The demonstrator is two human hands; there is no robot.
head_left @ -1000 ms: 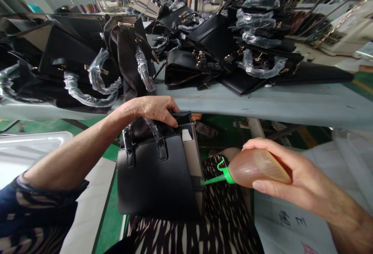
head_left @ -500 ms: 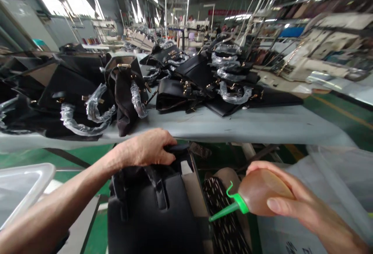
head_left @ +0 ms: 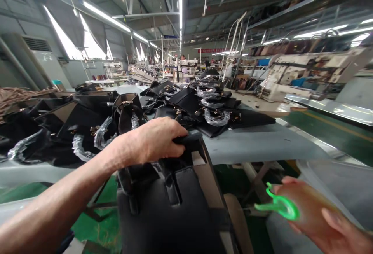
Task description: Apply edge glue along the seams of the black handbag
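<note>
My left hand [head_left: 159, 140] grips the top edge of a black handbag [head_left: 166, 223], thumb and fingers closed over it. The bag hangs upright in front of me, its dark handle lying against the front and its beige inner side showing at the right. In my right hand [head_left: 335, 223] is a squeeze bottle [head_left: 311, 207] of amber-brown liquid with a bright green cap and nozzle. Its nozzle points left, apart from the bag, and the bottle is a little blurred.
A grey-topped table [head_left: 247, 149] stands ahead. Several black handbags [head_left: 186, 102] with plastic-wrapped handles are piled on it, more black bags [head_left: 72, 114] at its left. Sewing machines [head_left: 309, 71] stand at the right. Grey sheeting [head_left: 344, 184] lies at lower right.
My view has tilted up. The bag in my left hand has come up nearer the tabletop edge. My right hand with the bottle has moved right, away from the bag.
</note>
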